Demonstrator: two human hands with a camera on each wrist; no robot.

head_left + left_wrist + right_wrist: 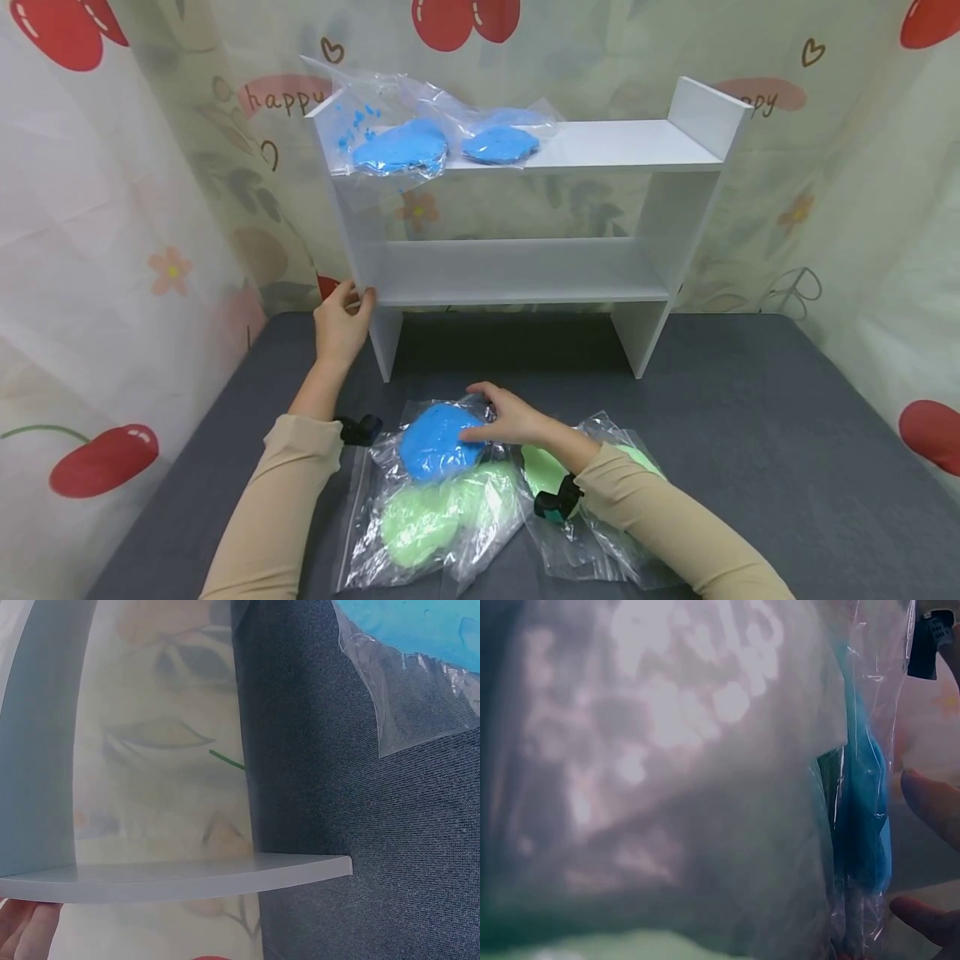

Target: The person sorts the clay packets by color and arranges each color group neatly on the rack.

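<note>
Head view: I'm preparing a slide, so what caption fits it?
Left hand at a white shelf unit, right hand at a bagged blue piece near green ones.

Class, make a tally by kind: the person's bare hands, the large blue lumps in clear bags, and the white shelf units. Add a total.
Bare hands: 2, the left hand and the right hand
Large blue lumps: 3, two on the top shelf, one at the right hand
White shelf unit: 1
Total: 6
</note>
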